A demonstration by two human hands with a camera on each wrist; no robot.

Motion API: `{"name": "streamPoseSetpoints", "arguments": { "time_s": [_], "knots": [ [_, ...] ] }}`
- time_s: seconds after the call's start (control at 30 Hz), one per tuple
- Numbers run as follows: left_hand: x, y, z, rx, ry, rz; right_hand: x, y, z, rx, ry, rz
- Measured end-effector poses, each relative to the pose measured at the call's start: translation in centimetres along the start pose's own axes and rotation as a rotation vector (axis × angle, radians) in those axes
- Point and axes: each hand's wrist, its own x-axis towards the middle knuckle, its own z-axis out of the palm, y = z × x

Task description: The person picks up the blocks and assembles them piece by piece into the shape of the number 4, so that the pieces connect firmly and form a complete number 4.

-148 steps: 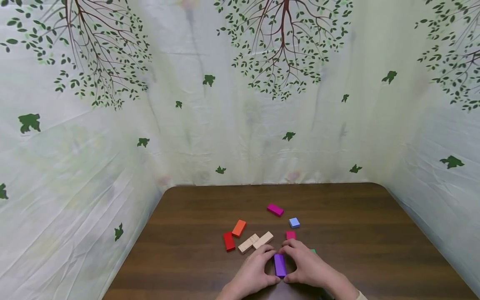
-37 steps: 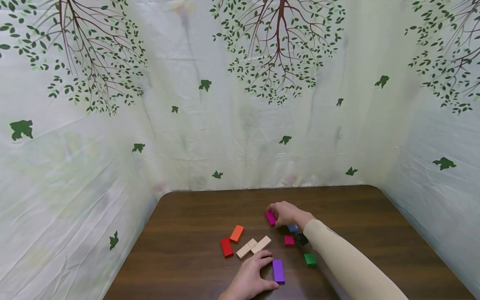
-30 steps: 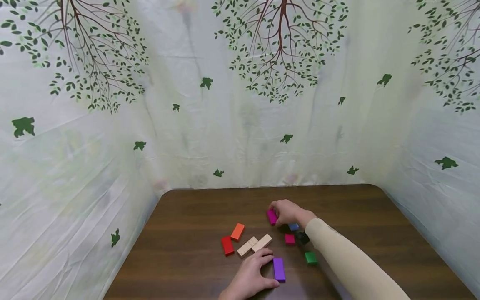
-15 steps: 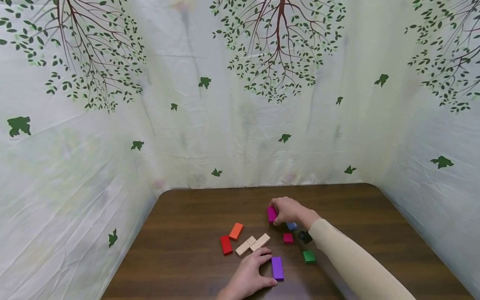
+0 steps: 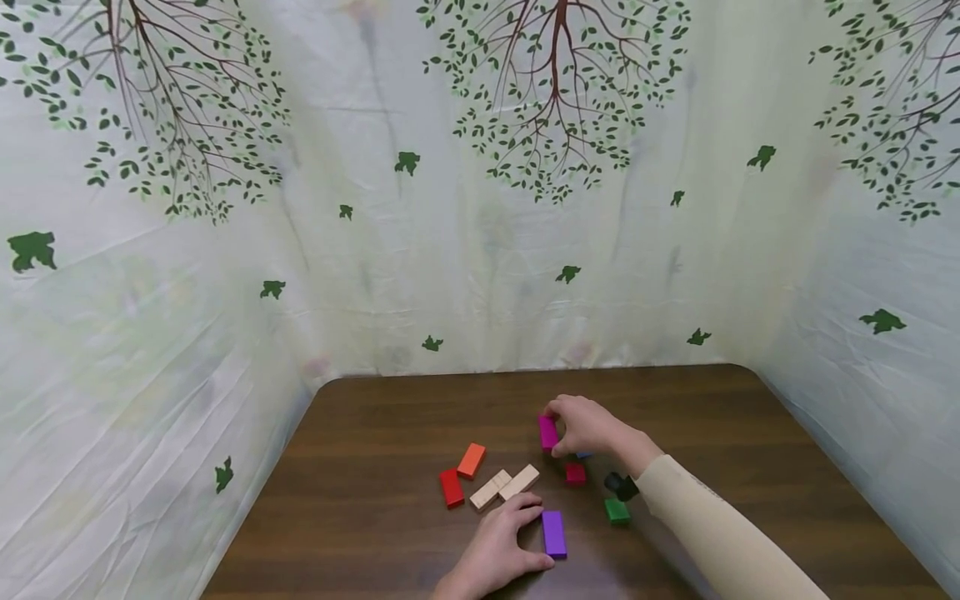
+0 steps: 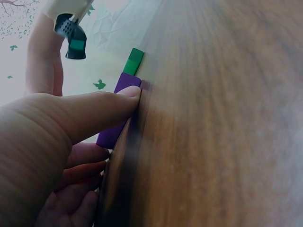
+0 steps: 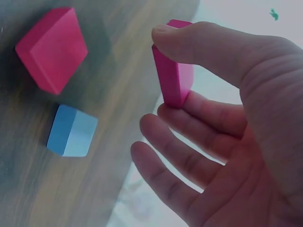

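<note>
In the head view my left hand (image 5: 498, 537) is at the near side of the table, thumb and fingertips at the two ends of a purple block (image 5: 554, 534). The left wrist view has its thumb pressed on the purple block (image 6: 128, 81), fingers at the other end. Farther off, my right hand (image 5: 596, 427) pinches a magenta block (image 5: 548, 433). Seen from the right wrist, the magenta block (image 7: 173, 78) sits between thumb and index finger, the other fingers spread; I cannot tell whether it touches the table. A blue block (image 7: 73, 131) is partly hidden in the head view.
A crimson block (image 5: 575, 474) and a green block (image 5: 617, 512) lie near the right forearm. Left of them are two pale wooden pieces (image 5: 504, 486), a red block (image 5: 452, 488) and an orange block (image 5: 472, 461). A leaf-patterned curtain (image 5: 495, 317) encloses the brown table (image 5: 360, 467).
My right hand has left the purple block and taken hold of the magenta block, which has turned and lately shifted slightly right. My left hand stays at the purple block.
</note>
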Motion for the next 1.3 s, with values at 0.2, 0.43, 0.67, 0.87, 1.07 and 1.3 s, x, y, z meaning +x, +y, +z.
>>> {"name": "streamPoseSetpoints", "arguments": {
  "time_s": [0.2, 0.43, 0.67, 0.87, 1.07, 1.3],
  "knots": [
    [0.2, 0.0, 0.1, 0.006, 0.007, 0.008, -1.7, -0.9, -0.1, 0.045, 0.022, -0.011],
    [-0.1, -0.3, -0.1, -0.015, -0.037, -0.055, -3.4, -2.1, 0.3, 0.073, 0.022, -0.023],
    [0.0, 0.0, 0.0, -0.039, -0.052, -0.054, -5.0, -2.1, 1.1, 0.116, 0.023, -0.009],
    [-0.1, 0.0, 0.0, -0.039, -0.024, -0.029, -5.6, -2.1, 1.9, 0.145, 0.009, -0.015],
    [-0.3, 0.1, 0.0, -0.041, 0.003, -0.004, -6.2, -2.2, 2.8, 0.139, 0.008, -0.029],
    [-0.2, 0.2, 0.0, -0.027, 0.009, -0.001, -6.5, -2.3, 3.5, 0.135, 0.022, -0.042]
  ]
}}
